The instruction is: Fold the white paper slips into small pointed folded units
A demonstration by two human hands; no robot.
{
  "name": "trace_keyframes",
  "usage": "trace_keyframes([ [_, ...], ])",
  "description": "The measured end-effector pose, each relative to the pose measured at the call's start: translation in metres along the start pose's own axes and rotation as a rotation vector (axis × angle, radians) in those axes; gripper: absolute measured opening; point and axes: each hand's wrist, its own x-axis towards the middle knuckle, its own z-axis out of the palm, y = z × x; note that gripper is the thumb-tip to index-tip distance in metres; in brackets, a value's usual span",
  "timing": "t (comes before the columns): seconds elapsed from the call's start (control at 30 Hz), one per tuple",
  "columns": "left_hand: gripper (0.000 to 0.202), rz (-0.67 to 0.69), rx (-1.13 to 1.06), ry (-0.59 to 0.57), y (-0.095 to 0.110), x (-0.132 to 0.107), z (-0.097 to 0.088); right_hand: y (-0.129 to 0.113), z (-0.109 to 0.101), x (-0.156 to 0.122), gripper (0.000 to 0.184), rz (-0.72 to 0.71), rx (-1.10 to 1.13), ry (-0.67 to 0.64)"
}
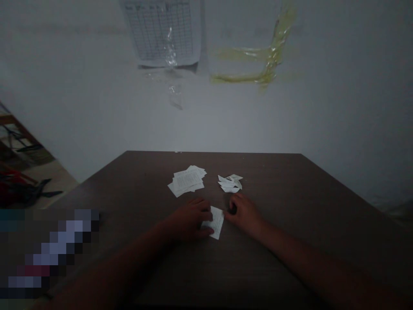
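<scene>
Under the left hand [189,219], a white paper slip [217,221]

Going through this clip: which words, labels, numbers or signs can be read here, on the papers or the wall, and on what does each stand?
None can be read.
Stacked paper slips: printed lines, too small and blurred to read.
Slip beside the left hand: printed lines, too blurred to read.
Gridded sheet taped to the wall: printed table, too blurred to read.
</scene>
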Motion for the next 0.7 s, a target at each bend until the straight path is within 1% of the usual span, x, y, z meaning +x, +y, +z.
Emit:
trace_keyframes([
  [0.2, 0.017, 0.023, -0.008, 0.044, -0.014, 0.0, 0.012, 0.007, 0.008, 0.002, 0.022, -0.031, -0.013, 0.041],
  [0.4, 0.016, 0.006, -0.006, 0.084, -0.016, 0.002, 0.015, 0.008, 0.011, 0.002, 0.006, -0.135, -0.02, 0.035],
  [0.53, 0.017, -0.015, -0.002, 0.097, -0.017, 0.003, 0.016, 0.008, 0.01, 0.003, 0.011, -0.226, -0.013, -0.007],
  [0.7, 0.017, -0.041, -0.008, 0.118, -0.015, 0.003, 0.017, 0.011, 0.008, 0.005, 0.013, -0.278, -0.01, -0.036],
])
